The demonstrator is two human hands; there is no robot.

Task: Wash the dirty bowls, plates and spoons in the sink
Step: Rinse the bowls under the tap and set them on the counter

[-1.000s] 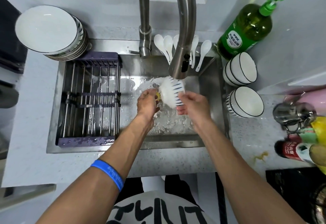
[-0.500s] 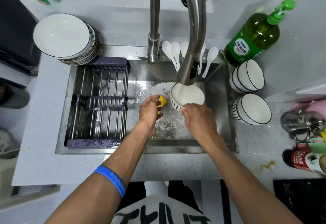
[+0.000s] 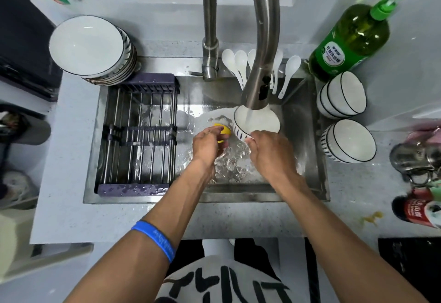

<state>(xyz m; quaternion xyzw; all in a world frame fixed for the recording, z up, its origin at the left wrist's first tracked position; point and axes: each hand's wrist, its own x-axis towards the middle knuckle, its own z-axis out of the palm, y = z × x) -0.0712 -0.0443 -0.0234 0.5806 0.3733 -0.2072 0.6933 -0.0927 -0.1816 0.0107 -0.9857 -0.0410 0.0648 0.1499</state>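
While water from the faucet (image 3: 261,68) runs into it, your right hand (image 3: 269,152) grips the near rim of the striped bowl (image 3: 256,122), held tilted over the sink (image 3: 307,140) directly under the spout. Just left of the faucet's stream, your left hand (image 3: 206,143) has its fingers curled round a yellow sponge (image 3: 223,129) beside the bowl. White spoons (image 3: 235,63) lean behind the faucet at the sink's back edge.

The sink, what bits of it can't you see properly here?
Head view only:
- Sink bottom: hidden by splashing water and both hands.
- Spoons: partly behind the faucet, so no sure count.
- Sponge: mostly covered by the left hand.
- Bowl base: hidden by the right hand.
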